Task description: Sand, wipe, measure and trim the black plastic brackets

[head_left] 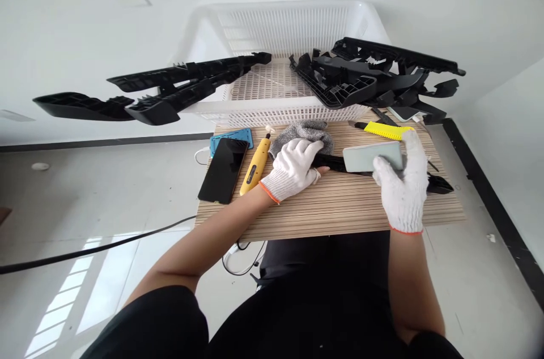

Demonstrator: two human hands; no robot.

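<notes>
My left hand (pixel 295 168), in a white knit glove with an orange cuff, is closed on the left end of a long black plastic part (pixel 334 163) that lies on the table. The thumb tip shows bare. In my gloved right hand (pixel 402 195) is a pale grey-green rectangular block (pixel 357 157), gripped between thumb and fingers over the same part. Whether the block touches the part is hard to see. Beyond my left hand lies a crumpled grey cloth (pixel 306 130). Just past my right fingers is a yellow utility knife (pixel 389 131).
A yellow pen-shaped rotary tool (pixel 255 166), a black phone (pixel 224 171) and a blue device (pixel 236 137) lie on the table's left. Behind stands a white basket (pixel 276 105), with black plastic parts (pixel 352 76) jutting over its rim. The striped table (pixel 323 212) ends close to my body.
</notes>
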